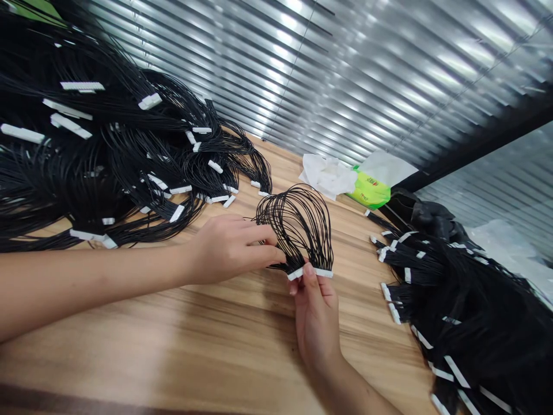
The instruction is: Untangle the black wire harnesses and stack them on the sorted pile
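Note:
A looped bundle of thin black wires (298,225) with white connector strips (322,272) at its ends stands arched over the wooden table (224,340). My right hand (315,314) pinches the two white connectors together from below, thumb on top. My left hand (231,248) reaches in from the left, and its fingertips grip the wires at the loop's left base, just beside the connectors.
A large heap of similar black wire harnesses (86,155) with white connectors covers the table's left and back. Another heap (458,305) lies along the right edge. A white tissue and green packet (367,187) sit at the back, in front of metal blinds.

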Tool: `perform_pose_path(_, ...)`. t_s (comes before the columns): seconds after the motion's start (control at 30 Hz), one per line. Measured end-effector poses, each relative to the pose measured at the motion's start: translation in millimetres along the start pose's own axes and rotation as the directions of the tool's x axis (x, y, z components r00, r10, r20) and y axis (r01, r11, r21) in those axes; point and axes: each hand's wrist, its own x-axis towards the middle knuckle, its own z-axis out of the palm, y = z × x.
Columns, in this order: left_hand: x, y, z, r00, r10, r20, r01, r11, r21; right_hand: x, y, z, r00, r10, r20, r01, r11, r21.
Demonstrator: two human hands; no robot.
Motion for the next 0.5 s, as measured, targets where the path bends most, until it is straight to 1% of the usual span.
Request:
perform_pose_path(0.07,0.9,0.0,0.3,1.000,0.004,-0.001,-0.004,1.000,0.001,-0.6,0.0,-0.1,1.000,0.004,-0.002,-0.004,1.000,0.003)
perform_pose_path(0.13,1.8,0.4,0.2,0.999,0.022,-0.026,-0.022,1.000,-0.012,-1.2,-0.1,-0.3,1.000,0.007,0.002,-0.007,1.000,0.006)
perform_pose_path(0.23,3.2,2.4,-1.7,0.993,0.098,-0.064,-0.103,0.991,-0.090,-1.4,0.2,-0.9,1.000,0.008,0.016,-0.008,1.000,0.004)
perform_pose_path(0.33,4.2,5.5,-4.8,0.984,0.169,-0.061,-0.178,0.966,-0.187,-0.5,0.8,-1.3,1.000,-0.008,0.017,0.008,1.000,0.017)
perform_pose_path(0.4,4.6,6.8,-5.7,0.986,0.154,-0.058,-0.163,0.963,-0.215,0.4,0.7,-1.0,1.000,-0.024,0.019,0.024,0.999,0.024)
perform_pose_path(0.5,5.1,5.9,-3.8,0.997,0.049,-0.054,-0.059,0.980,-0.189,1.0,0.1,-0.6,0.999,-0.030,0.032,0.030,1.000,0.001)
